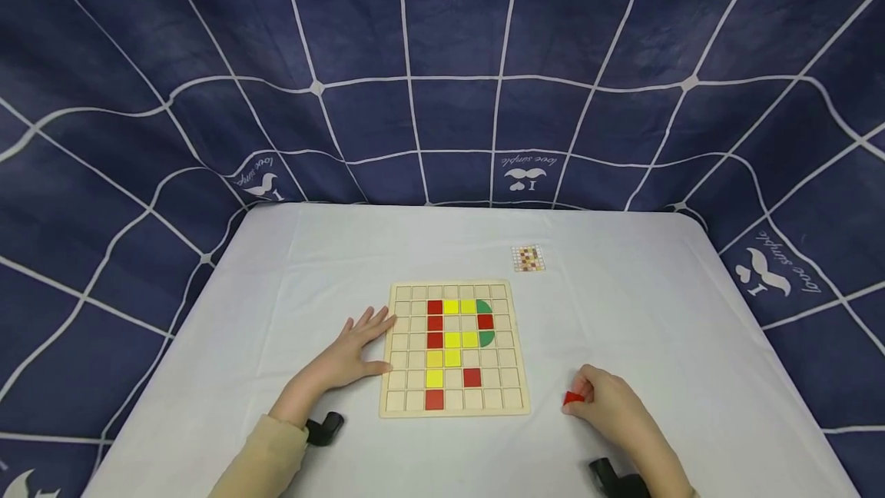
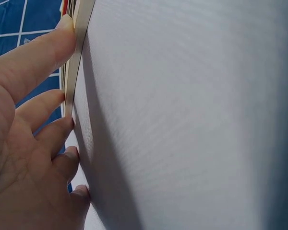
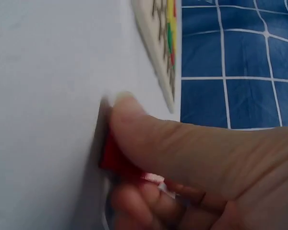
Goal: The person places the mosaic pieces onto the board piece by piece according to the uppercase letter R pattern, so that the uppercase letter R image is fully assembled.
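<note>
A wooden grid board (image 1: pixel 411 402) lies on the white table, with red, yellow and green tiles set in several of its cells. My left hand (image 1: pixel 353 352) rests against the board's left edge, fingers spread. In the left wrist view the thumb (image 2: pixel 48 50) touches the board's pale rim (image 2: pixel 79 48). To the right of the board, my right hand (image 1: pixel 611 406) pinches a red tile (image 1: pixel 572 398) close to the tabletop. The right wrist view shows the red tile (image 3: pixel 117 160) partly hidden behind the thumb (image 3: pixel 139 132).
A small card (image 1: pixel 528 258) with a coloured grid pattern lies behind the board, to its right. Black devices are at both wrists (image 1: pixel 325 429). A dark blue curtain (image 1: pixel 449 60) with white lines surrounds the white table (image 1: pixel 332 252).
</note>
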`<state>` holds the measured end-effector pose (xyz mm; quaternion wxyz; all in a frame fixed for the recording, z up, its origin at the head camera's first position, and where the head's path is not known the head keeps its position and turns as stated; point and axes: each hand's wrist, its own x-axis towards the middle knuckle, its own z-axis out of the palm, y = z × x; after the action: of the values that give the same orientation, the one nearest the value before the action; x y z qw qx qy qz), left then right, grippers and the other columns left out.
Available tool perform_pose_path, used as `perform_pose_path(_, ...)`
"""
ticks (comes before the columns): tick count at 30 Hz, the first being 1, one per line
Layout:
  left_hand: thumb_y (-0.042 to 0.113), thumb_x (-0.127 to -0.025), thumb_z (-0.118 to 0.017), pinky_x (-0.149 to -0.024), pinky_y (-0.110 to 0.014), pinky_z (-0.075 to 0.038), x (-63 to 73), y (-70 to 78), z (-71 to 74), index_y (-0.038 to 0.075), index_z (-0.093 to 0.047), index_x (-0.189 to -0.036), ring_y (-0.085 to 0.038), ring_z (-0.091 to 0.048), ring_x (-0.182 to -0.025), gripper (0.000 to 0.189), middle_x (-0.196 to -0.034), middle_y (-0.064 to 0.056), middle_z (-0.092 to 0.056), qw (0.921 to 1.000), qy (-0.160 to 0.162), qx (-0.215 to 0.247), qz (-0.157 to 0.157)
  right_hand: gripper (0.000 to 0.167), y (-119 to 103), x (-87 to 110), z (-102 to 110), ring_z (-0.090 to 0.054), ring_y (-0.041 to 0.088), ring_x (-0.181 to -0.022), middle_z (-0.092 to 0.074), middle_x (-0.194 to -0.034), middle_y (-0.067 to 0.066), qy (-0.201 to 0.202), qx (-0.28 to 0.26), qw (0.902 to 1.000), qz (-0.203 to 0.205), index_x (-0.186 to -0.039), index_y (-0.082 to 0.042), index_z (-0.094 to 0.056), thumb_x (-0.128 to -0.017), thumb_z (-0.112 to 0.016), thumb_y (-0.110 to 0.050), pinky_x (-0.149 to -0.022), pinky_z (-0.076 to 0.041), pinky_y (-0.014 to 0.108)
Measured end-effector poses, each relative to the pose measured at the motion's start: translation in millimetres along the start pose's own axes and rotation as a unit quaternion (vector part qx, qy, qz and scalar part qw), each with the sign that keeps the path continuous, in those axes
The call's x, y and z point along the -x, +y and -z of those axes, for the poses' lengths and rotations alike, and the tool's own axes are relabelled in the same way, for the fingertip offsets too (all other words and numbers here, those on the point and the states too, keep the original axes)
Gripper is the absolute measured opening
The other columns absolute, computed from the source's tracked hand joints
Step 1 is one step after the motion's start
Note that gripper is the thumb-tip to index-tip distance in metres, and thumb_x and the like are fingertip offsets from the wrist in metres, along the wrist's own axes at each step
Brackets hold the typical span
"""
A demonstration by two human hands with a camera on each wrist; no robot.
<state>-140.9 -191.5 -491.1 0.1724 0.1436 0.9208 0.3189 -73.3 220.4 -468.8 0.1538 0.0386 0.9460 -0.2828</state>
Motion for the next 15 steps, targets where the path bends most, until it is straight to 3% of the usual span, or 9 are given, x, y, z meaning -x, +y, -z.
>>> perform_pose_path(9,0.027,-0.082,-0.079,-0.122,-0.059,0.001,-1.5,-1.5,1.4,0.011,-0.037,-0.153,-0.038,-0.006,-0.153,0.084,-0.163,-0.011,-0.023,1.0000,0.004,-0.006,-0.006,0.023,-28.6,-11.6,-9.9,-0.055,0.007,-0.067,-0.062,-0.072,-0.006,0.021,-0.098,0.9941,0.040,-0.083,-0.013,-0.062,-0.076,-0.084,-0.016,-0.059,-0.045,0.019)
perform_pose_path(15,0.027,-0.082,-0.079,-0.122,-0.060,0.001,-1.5,-2.2,0.3,0.011,-0.038,-0.152,-0.038,-0.007,-0.153,0.084,-0.163,-0.012,-0.023,0.9999,0.002,-0.005,-0.010,0.021,-50.3,-16.7,-23.7,-0.057,0.008,-0.067,-0.063,-0.073,-0.006,0.007,-0.147,0.9855,0.085,-0.085,-0.012,-0.064,-0.077,-0.083,-0.014,-0.058,-0.048,0.018)
